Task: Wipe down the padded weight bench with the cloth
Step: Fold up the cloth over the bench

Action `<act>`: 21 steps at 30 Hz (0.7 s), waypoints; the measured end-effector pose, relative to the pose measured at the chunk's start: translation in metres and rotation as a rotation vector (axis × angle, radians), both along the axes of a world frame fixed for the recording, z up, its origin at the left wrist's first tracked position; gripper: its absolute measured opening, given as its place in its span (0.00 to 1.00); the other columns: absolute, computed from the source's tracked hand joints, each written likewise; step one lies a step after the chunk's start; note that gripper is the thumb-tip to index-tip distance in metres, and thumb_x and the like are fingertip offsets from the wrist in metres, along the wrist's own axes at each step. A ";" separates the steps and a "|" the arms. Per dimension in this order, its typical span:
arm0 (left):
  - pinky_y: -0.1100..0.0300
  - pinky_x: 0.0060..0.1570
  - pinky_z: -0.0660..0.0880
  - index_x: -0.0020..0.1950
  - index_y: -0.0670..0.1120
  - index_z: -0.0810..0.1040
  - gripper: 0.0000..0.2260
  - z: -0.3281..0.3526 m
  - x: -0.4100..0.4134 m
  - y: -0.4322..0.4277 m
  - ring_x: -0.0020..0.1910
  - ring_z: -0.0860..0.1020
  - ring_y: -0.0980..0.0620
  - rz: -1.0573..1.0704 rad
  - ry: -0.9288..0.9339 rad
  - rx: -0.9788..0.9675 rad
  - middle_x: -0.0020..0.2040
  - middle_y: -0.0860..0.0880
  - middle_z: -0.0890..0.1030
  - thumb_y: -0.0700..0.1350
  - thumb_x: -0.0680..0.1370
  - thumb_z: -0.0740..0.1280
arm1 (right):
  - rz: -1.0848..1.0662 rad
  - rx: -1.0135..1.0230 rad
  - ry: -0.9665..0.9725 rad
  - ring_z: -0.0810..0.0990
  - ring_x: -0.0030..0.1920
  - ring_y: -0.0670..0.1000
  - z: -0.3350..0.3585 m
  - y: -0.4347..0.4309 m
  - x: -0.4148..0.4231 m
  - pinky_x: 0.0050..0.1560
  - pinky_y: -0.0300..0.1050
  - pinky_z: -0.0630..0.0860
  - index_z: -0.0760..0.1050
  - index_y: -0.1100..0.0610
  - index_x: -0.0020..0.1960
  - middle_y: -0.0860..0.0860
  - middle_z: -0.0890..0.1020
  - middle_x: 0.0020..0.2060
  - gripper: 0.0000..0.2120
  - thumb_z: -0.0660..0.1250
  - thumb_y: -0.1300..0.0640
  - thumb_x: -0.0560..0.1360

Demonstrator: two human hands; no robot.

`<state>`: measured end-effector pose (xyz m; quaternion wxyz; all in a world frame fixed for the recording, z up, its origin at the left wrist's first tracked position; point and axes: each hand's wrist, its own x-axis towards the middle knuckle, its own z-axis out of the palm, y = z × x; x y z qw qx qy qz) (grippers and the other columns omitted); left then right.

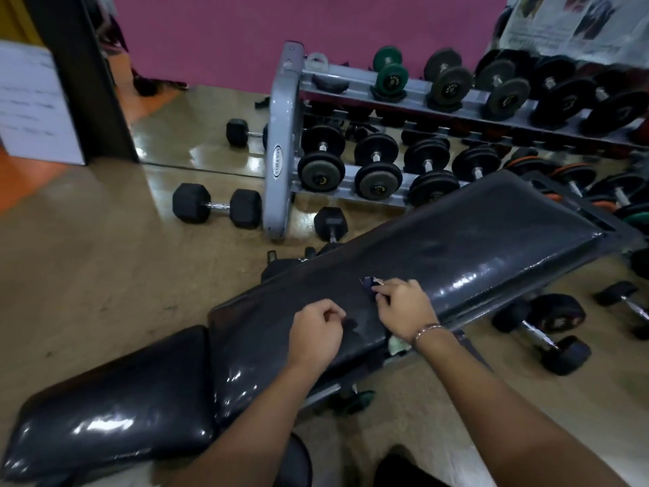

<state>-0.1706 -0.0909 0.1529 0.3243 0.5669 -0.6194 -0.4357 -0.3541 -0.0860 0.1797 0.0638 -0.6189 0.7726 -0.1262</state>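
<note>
The black padded weight bench runs diagonally through the view, with its long back pad (456,247) rising to the right and its seat pad (116,409) at lower left. Both hands rest on the lower half of the back pad. My right hand (404,307) pinches a small dark cloth (368,283), and only a crumpled corner of it shows past the fingertips. My left hand (316,333) lies to its left, fingers curled against the pad, with nothing visible in it.
A grey dumbbell rack (281,142) full of dumbbells stands behind the bench against the mirror and pink wall. Loose hex dumbbells lie on the floor at left (216,209) and at right (541,332). A pale rag-like scrap (397,346) shows under the bench edge.
</note>
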 end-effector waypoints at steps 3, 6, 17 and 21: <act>0.54 0.54 0.78 0.52 0.54 0.82 0.10 -0.015 0.014 0.024 0.52 0.80 0.52 -0.006 0.160 0.290 0.53 0.52 0.84 0.42 0.81 0.64 | -0.056 -0.084 -0.336 0.80 0.58 0.53 -0.017 0.023 0.035 0.62 0.34 0.69 0.84 0.54 0.57 0.51 0.83 0.57 0.17 0.65 0.67 0.74; 0.46 0.60 0.76 0.66 0.52 0.75 0.13 -0.016 0.032 0.046 0.58 0.80 0.48 -0.015 0.471 0.577 0.60 0.47 0.82 0.44 0.83 0.60 | -0.112 -0.115 -0.654 0.81 0.52 0.49 -0.028 0.048 0.070 0.56 0.40 0.77 0.82 0.47 0.51 0.49 0.83 0.50 0.19 0.72 0.70 0.70; 0.46 0.60 0.76 0.60 0.55 0.82 0.24 -0.052 0.119 0.112 0.52 0.83 0.47 -0.090 0.537 0.721 0.52 0.48 0.86 0.70 0.75 0.64 | -0.169 0.149 -1.556 0.83 0.45 0.53 -0.072 0.112 0.140 0.44 0.45 0.76 0.77 0.59 0.58 0.58 0.82 0.48 0.24 0.79 0.65 0.64; 0.52 0.49 0.79 0.50 0.47 0.76 0.10 -0.078 0.135 0.132 0.42 0.83 0.48 0.012 0.392 0.672 0.44 0.48 0.85 0.53 0.81 0.65 | -0.186 0.248 -1.428 0.84 0.49 0.50 -0.101 0.135 0.162 0.48 0.45 0.77 0.81 0.54 0.57 0.52 0.86 0.47 0.24 0.81 0.52 0.63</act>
